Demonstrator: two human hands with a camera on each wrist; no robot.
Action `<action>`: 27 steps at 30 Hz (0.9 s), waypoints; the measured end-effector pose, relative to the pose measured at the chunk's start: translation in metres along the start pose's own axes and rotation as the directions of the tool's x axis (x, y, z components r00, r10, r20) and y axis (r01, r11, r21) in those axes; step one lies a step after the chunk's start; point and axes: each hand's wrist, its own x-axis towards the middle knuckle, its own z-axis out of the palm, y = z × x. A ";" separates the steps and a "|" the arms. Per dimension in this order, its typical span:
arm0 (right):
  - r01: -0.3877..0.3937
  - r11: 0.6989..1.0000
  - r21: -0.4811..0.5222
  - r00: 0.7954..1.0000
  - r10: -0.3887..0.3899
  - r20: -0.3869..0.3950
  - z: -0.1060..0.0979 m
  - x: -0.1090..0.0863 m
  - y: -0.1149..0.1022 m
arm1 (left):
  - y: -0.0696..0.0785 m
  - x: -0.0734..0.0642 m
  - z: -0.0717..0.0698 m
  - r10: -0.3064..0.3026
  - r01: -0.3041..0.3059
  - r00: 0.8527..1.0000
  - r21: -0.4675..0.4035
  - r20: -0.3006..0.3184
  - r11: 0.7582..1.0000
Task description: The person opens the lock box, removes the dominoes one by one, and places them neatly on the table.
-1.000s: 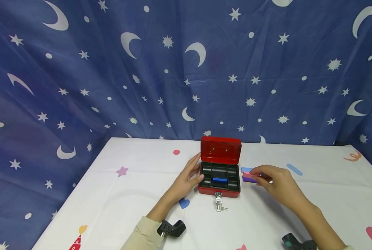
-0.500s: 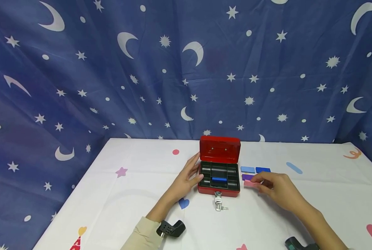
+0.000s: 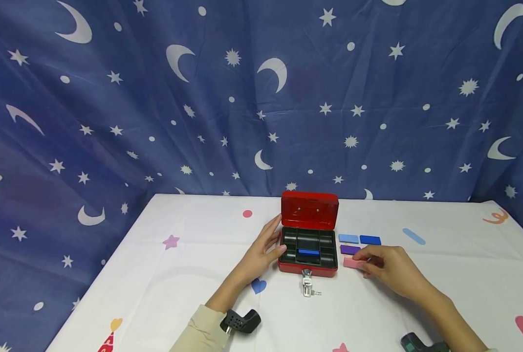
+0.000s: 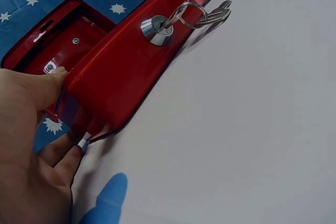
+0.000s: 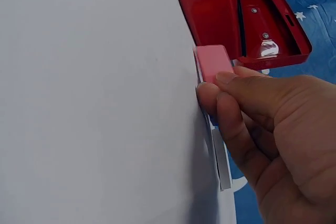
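A small red cash box (image 3: pixel 307 270) stands with its lid (image 3: pixel 310 211) raised, showing a black compartment tray (image 3: pixel 289 234). One blue block (image 3: pixel 308 253) lies in the tray's front middle compartment. My left hand (image 3: pixel 258 255) rests against the box's left side, its thumb on the rim and its fingers spread along the side toward the lid. Right of the box, my right hand (image 3: pixel 389 266) pinches a pink rectangular block (image 5: pixel 213 61) between thumb and fingers, close over the table. Just behind it lie a purple block (image 3: pixel 349 249), a light blue block (image 3: pixel 348 238) and a dark blue block (image 3: pixel 370 240).
Keys (image 3: pixel 316 294) on a ring hang from the lock (image 4: pixel 157 29) at the box's front. The white tablecloth (image 3: pixel 164 278) bears printed shapes, among them a blue heart (image 3: pixel 259 286). A blue curtain (image 3: pixel 226 93) with moons and stars closes off the back.
My right hand has moved the pink block toward me, from over the purple block to just in front of it, uncovering the dark blue block. The left hand has stayed at the box.
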 end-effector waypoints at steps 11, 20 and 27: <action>0.007 0.999 -0.054 0.999 -0.009 -0.035 0.002 0.000 0.001 | 0.001 0.001 -0.001 -0.005 0.005 1.000 0.020 0.003 1.000; 0.032 0.995 -0.089 0.999 -0.035 -0.030 0.004 -0.001 0.003 | 0.001 0.000 0.000 -0.004 0.004 1.000 0.016 0.002 1.000; 0.034 0.995 -0.090 0.998 -0.038 -0.040 0.004 -0.002 0.006 | 0.002 0.000 0.000 -0.010 0.009 1.000 0.011 0.008 1.000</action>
